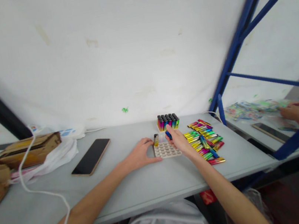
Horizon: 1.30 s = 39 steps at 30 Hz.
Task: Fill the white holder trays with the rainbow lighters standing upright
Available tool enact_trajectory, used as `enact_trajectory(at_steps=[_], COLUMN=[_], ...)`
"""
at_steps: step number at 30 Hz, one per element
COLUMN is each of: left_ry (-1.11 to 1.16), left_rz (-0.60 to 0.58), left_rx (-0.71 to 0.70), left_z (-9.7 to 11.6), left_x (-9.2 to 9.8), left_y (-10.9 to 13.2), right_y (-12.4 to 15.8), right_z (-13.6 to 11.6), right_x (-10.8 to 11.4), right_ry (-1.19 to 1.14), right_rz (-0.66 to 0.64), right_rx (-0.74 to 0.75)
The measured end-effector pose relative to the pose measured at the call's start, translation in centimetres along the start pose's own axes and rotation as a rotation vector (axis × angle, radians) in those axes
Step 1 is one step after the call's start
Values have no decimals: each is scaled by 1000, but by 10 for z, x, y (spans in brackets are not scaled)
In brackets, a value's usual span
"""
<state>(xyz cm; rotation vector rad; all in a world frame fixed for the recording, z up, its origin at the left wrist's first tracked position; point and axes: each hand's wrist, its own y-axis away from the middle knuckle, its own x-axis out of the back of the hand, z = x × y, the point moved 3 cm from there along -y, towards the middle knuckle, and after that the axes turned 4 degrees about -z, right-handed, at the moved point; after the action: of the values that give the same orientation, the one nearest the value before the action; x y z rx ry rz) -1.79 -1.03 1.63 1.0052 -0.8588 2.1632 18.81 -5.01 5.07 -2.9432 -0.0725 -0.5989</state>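
Observation:
A white tray with rows of round holes lies on the table before me. One yellow lighter with a dark top stands upright in its far left corner. My left hand holds the tray's left side, thumb at the front corner and fingertips near the yellow lighter. Over the tray's far right part, my right hand is closed on a blue lighter, partly hidden by the fingers. Right of this hand lies a loose pile of shiny coloured lighters. Behind the tray stands a block of upright lighters with black tops.
A dark-screened phone lies to the left on the grey table. Farther left are cardboard boxes, white plastic and a white cable. A blue metal frame rises at right; beyond it, another person's hands work over colourful packets.

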Motion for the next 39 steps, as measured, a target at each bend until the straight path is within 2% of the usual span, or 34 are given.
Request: enact_trajectory(at_steps=[3, 5, 14, 21, 28, 33, 36, 39], left_ry=[-4, -6, -7, -33, -39, -44, -42, -37], left_rz=[-4, -8, -16, -13, -17, -22, -20, -19], left_rx=[-3, -5, -7, -24, -39, -29, -26, -33], left_z=[0, 1, -1, -2, -1, -2, -3, -4], left_x=[0, 0, -1, -1, -1, 0, 0, 0], left_y=[0, 0, 0, 0, 0, 0, 0, 1], right_y=[-3, -4, 4, 5, 4, 5, 7, 7], right_z=[3, 3, -11, -11, -12, -12, -13, -14], right_x=[0, 0, 7, 4, 3, -1, -2, 12], right_ry=[-83, -73, 262, 303, 388, 678, 698, 698], right_rz=[22, 41, 85, 14, -122, -72, -128, -92], right_rx=[-23, 38, 351, 328, 370, 280, 244, 235])
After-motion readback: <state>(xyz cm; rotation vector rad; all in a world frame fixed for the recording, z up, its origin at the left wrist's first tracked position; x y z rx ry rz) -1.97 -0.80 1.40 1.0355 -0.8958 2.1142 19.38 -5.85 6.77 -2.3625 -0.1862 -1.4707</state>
